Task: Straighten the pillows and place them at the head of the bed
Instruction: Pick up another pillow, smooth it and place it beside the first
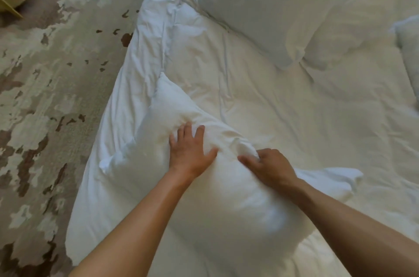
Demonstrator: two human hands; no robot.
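Both hands press the near pillow

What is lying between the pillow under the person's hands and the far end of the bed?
Only rumpled white bedding. Both hands, left and right, are already on the near pillow. A second pillow already lies at the far end.

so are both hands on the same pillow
Yes, the left hand presses flat on the near pillow while the right hand pinches its fabric.
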